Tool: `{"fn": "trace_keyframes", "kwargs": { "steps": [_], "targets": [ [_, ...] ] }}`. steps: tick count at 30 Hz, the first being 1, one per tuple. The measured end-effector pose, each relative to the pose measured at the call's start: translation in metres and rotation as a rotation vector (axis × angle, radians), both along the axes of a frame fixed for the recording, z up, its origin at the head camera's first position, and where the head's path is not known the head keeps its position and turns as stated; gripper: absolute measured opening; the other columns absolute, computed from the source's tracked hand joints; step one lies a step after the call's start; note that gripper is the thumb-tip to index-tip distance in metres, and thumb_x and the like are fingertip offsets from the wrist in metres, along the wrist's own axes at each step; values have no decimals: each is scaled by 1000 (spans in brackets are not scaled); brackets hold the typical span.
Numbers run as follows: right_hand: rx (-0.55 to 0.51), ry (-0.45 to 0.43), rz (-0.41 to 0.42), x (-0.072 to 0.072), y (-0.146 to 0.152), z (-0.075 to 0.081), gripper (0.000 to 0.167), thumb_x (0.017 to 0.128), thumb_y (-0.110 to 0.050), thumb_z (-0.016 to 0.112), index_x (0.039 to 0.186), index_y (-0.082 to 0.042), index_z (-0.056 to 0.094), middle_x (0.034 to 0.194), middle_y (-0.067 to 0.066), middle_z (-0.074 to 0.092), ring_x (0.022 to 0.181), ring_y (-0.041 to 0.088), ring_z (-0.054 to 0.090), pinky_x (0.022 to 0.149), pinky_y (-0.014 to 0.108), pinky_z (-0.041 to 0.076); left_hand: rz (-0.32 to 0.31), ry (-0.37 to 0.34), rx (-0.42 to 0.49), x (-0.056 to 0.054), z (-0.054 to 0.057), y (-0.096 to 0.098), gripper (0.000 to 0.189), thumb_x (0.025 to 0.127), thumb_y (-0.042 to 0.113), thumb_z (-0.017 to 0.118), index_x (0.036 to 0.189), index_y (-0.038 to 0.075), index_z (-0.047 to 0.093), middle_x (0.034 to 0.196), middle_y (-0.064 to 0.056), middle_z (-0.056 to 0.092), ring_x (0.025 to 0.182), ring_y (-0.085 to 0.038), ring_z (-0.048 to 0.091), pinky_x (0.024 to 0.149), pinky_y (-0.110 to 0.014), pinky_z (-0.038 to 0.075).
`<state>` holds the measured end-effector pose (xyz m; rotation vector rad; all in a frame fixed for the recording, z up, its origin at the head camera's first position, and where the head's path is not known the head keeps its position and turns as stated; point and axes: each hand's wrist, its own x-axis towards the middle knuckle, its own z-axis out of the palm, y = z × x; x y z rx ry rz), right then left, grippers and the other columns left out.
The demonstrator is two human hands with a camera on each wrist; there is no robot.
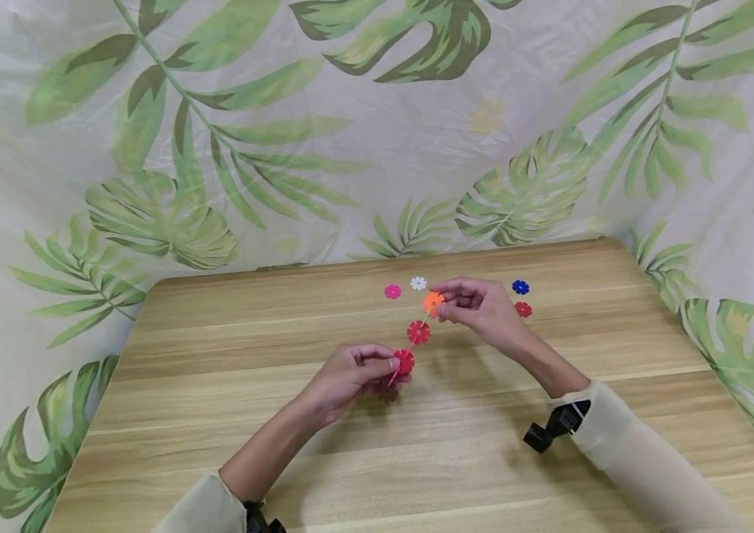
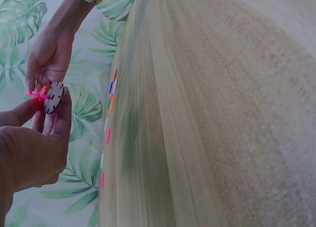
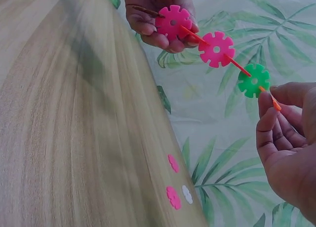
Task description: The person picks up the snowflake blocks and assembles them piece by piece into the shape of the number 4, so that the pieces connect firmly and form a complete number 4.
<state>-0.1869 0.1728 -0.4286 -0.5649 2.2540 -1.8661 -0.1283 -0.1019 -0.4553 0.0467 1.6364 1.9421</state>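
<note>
Both hands hold a chain of notched plastic discs, slotted together edge to edge, above the wooden table. At its near end, my left hand [image 1: 350, 377] pinches a red disc [image 1: 404, 360] between thumb and fingers; a brown disc [image 1: 388, 392] hangs just below, partly hidden by the fingers. Another red disc [image 1: 418, 332] sits mid-chain. My right hand [image 1: 484, 309] pinches the orange disc [image 1: 433, 303] at the far end. In the right wrist view, a green disc [image 3: 254, 80] shows just before the orange one, and the red discs look pink.
Loose discs lie along the far part of the table [image 1: 217, 429]: a pink disc [image 1: 392, 292] and a white disc [image 1: 418, 283] left of the right hand, a blue disc [image 1: 520, 286] and a red disc [image 1: 523, 309] beyond it. A leaf-print cloth [image 1: 377, 163] hangs behind.
</note>
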Motion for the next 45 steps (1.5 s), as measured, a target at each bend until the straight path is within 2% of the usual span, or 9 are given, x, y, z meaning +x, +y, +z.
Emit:
{"fn": "trace_keyframes", "kwargs": {
  "steps": [5, 10, 15, 19, 22, 25, 32, 38, 45],
  "targets": [
    [-9, 9, 5, -3, -3, 0, 34, 99, -9, 76, 131, -1, 70, 103, 25, 75, 91, 35, 74, 76, 30, 62, 17, 36, -27, -1, 1, -1, 19, 105, 6, 65, 119, -5, 72, 112, -15, 79, 98, -21, 78, 83, -31, 63],
    [-20, 11, 10, -4, -7, 2, 35, 100, -6, 74, 133, -2, 69, 103, 22, 75, 87, 25, 75, 75, 28, 61, 40, 44, -22, -1, 2, -4, 20, 105, 7, 65, 121, -5, 71, 113, -15, 79, 101, -24, 78, 84, -31, 63],
    [-44, 2, 6, -5, -6, 0, 34, 102, -3, 70, 135, 0, 67, 108, 18, 74, 91, 22, 75, 76, 26, 60, 99, 50, -3, -1, 3, -6, 21, 105, 6, 65, 123, -4, 69, 114, -14, 79, 104, -26, 77, 85, -32, 63],
    [-31, 2, 6, -9, -3, -6, 32, 103, -3, 68, 135, 0, 68, 111, 17, 75, 94, 29, 75, 74, 25, 60, 164, 57, 8, -2, 4, -9, 17, 104, 5, 66, 119, -2, 70, 112, -12, 80, 104, -24, 78, 84, -31, 63],
    [16, -18, -6, -15, 0, -13, 31, 102, -4, 69, 132, 0, 69, 115, 25, 74, 98, 37, 74, 79, 31, 62, 200, 60, 18, -2, 4, -11, 16, 103, 4, 67, 118, 0, 71, 111, -10, 80, 103, -21, 78, 85, -31, 62],
    [107, -25, -25, -23, 3, -24, 30, 100, -6, 72, 130, 0, 70, 118, 28, 72, 101, 36, 72, 85, 33, 62, 220, 54, 23, -3, 4, -13, 16, 104, 6, 67, 119, 1, 71, 112, -9, 80, 105, -21, 77, 87, -33, 62],
    [300, 39, -45, -42, 6, -49, 31, 98, -8, 76, 126, 4, 72, 111, 15, 77, 100, 24, 70, 83, 27, 59, 264, 30, 21, -4, 4, -17, 21, 103, 12, 71, 122, 3, 72, 117, -12, 79, 109, -24, 76, 91, -37, 61],
    [403, 112, -41, -54, 5, -64, 28, 94, -7, 80, 119, 4, 74, 106, 11, 77, 95, 23, 70, 82, 30, 60, 306, 16, 62, -4, 3, -18, 17, 103, 5, 68, 119, 1, 73, 113, -12, 80, 104, -23, 77, 91, -41, 63],
    [536, 184, -28, -61, 3, -72, 30, 90, -10, 84, 117, 1, 77, 104, 11, 76, 91, 22, 69, 81, 35, 59, 319, 2, 48, -4, 2, -21, 18, 102, 7, 70, 119, 3, 74, 114, -9, 80, 104, -22, 78, 90, -41, 63]
  ]
}}
